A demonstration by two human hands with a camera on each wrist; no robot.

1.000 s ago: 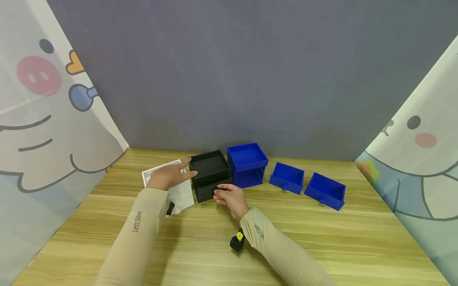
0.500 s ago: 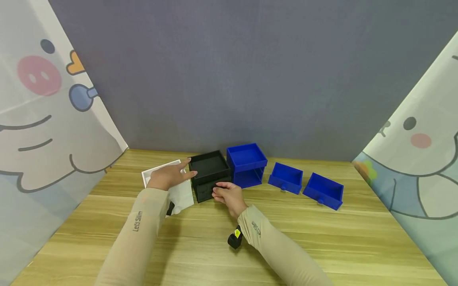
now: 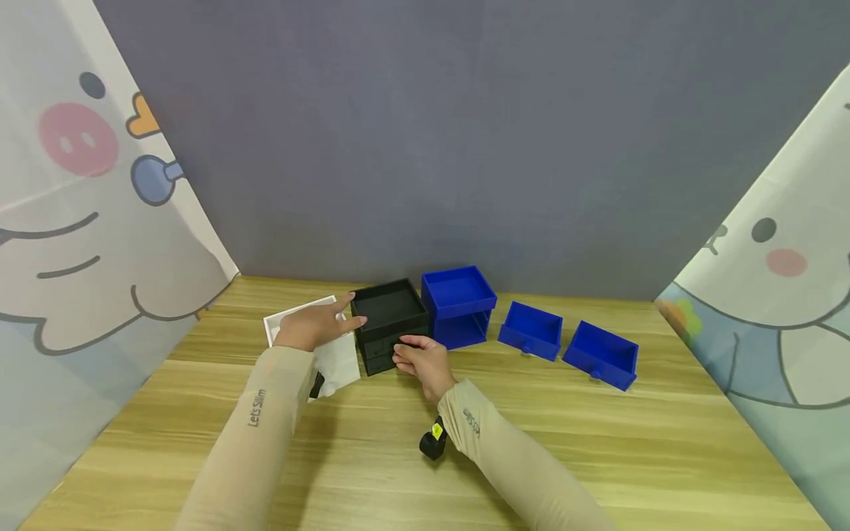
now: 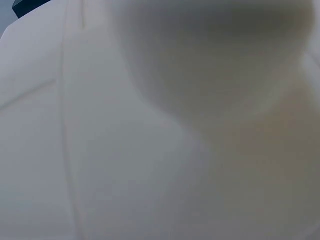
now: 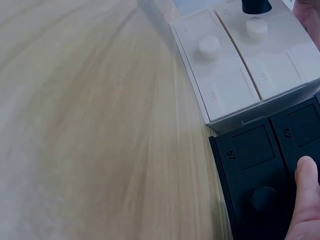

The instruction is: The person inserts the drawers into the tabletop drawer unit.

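A small black drawer cabinet (image 3: 388, 304) stands between a white drawer cabinet (image 3: 341, 363) and a blue one (image 3: 458, 290). My left hand (image 3: 311, 326) reaches across the white cabinet, its thumb and index finger extended to the black cabinet's left top edge. At the black front, my right hand (image 3: 425, 363) has thumb and fingertips together on the upper drawer (image 5: 301, 125); the thumb hides its knob in the right wrist view. The lower black drawer (image 5: 250, 155) shows its round knob, flush beneath. Blurred white surfaces fill most of the left wrist view.
Two loose blue drawers, a nearer-middle one (image 3: 531, 330) and a right one (image 3: 601, 354), lie on the wooden table (image 3: 372, 472). The blue cabinet has an open lower bay. A black wrist camera (image 3: 433, 445) hangs under my right wrist. A grey wall (image 3: 425, 147) stands behind.
The right hand has shifted slightly left and toward the black cabinet. The upper black drawer appears further in, and the lower drawer's front now shows beneath it. The left hand has stayed put.
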